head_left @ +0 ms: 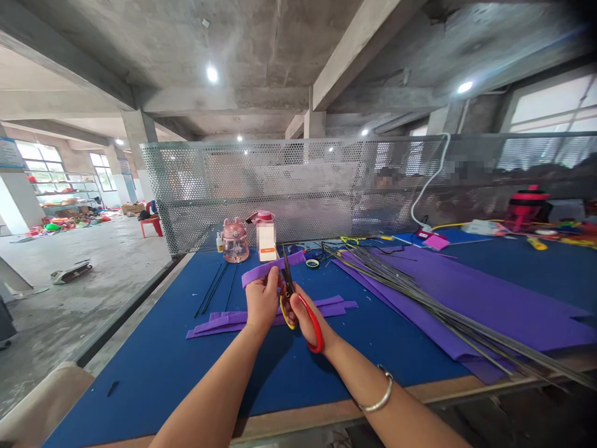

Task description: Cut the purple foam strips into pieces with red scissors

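Note:
My left hand pinches a purple strip, which looks like thin fabric or paper, and holds it up above the table. In my right hand are scissors with red and yellow handles and dark blades. The blades point up and away from me, at the strip close to my left fingertips; whether they are cutting cannot be made out. Below both hands, more purple strips lie stacked flat on the blue tabletop.
Large purple sheets lie to the right under a bundle of long thin rods. A pink water bottle, a tape roll and dark thin sticks are at the back. A perforated metal panel stands behind the table.

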The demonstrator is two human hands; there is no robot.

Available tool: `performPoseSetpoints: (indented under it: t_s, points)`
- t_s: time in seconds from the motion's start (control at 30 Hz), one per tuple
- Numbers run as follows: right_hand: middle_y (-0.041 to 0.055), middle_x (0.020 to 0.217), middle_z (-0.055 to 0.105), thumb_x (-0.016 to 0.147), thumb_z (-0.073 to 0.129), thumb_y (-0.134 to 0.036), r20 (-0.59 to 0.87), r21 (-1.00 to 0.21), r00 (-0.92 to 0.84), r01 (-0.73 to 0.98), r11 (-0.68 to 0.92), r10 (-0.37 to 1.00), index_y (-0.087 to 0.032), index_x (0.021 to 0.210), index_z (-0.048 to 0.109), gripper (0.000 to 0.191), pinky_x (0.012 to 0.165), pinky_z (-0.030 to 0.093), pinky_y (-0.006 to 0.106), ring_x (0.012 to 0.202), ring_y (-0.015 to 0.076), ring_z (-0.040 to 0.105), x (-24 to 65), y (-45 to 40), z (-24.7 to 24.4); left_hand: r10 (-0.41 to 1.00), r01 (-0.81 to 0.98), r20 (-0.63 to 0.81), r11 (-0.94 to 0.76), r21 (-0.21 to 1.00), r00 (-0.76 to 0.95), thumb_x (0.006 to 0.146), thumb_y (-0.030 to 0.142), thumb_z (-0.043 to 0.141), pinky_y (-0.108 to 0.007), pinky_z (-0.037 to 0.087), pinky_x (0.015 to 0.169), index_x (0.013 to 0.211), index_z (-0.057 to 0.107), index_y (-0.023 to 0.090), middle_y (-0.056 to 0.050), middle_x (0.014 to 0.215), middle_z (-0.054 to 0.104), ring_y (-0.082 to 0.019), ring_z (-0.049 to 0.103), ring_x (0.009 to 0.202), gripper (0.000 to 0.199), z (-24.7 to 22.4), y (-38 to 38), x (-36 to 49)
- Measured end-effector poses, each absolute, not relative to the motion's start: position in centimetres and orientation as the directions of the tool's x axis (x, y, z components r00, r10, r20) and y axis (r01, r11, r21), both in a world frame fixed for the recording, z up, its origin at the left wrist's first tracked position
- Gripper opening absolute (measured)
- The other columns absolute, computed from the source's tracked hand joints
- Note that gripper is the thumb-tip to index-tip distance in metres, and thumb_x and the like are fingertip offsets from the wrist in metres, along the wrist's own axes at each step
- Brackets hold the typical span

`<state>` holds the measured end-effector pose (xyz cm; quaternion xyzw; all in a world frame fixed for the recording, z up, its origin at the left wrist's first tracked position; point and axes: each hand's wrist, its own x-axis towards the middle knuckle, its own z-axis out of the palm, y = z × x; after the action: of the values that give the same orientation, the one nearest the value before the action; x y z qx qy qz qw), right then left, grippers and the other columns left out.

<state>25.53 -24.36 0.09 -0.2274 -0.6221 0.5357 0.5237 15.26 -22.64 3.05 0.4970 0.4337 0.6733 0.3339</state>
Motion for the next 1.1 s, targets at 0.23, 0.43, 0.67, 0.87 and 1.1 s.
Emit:
performPoseSetpoints:
  t_s: [0.23,0.43,0.67,0.87,1.1]
  points:
    - [-0.0065,0.061,0.032,0.077,0.047,-0.069,0.411,-0.906,-0.352,-0.262,0.333,0.841,-0.020,0.100,0.046,0.054,0.043,0.024,0.021,0.047,0.0081,0.026,25.60,-24.37,0.02,0.884,-0.031,0.365,-0.390,0.920,-0.292,0.078,0.051,0.054,-0.022,0.043,0.047,0.062,0.061,0.015,-0.002,0.055,0.059,-0.012,0.055,0.049,0.040,3.16,-22.78,15.45]
    - [-0.0071,0.060,0.032,0.079,0.044,-0.069,0.383,-0.918,-0.347,-0.252,0.308,0.856,-0.020,0.099,0.045,0.052,0.041,0.025,0.020,0.046,0.0074,0.027,25.65,-24.11,0.00,0.858,0.088,0.438,-0.431,0.898,-0.268,0.079,0.048,0.053,-0.022,0.041,0.050,0.061,0.062,0.014,-0.002,0.054,0.060,-0.011,0.054,0.050,0.039,2.99,-22.65,15.31]
    - [-0.0076,0.059,0.030,0.080,0.046,-0.066,0.355,-0.928,-0.333,-0.241,0.285,0.874,-0.019,0.095,0.046,0.049,0.038,0.022,0.017,0.045,0.0063,0.025,25.67,-24.31,0.21,0.869,0.088,0.408,-0.400,0.912,-0.281,0.080,0.049,0.052,-0.022,0.042,0.049,0.060,0.062,0.014,-0.003,0.055,0.062,-0.012,0.055,0.050,0.041,3.13,-22.77,15.23]
    - [-0.0092,0.053,0.029,0.079,0.046,-0.068,0.334,-0.938,-0.316,-0.206,0.279,0.888,-0.019,0.088,0.046,0.050,0.034,0.018,0.016,0.041,0.0048,0.020,25.72,-24.34,0.25,0.875,0.066,0.385,-0.384,0.921,-0.294,0.079,0.050,0.052,-0.022,0.042,0.048,0.062,0.063,0.014,-0.003,0.055,0.062,-0.012,0.055,0.048,0.041,3.50,-22.98,15.30]
    - [-0.0096,0.052,0.030,0.080,0.047,-0.066,0.330,-0.938,-0.317,-0.215,0.271,0.889,-0.019,0.085,0.045,0.047,0.032,0.017,0.015,0.039,0.0042,0.020,25.63,-24.55,0.55,0.864,0.095,0.390,-0.380,0.920,-0.318,0.078,0.051,0.052,-0.022,0.042,0.049,0.061,0.063,0.013,-0.004,0.058,0.063,-0.012,0.055,0.050,0.043,3.39,-22.80,15.12]
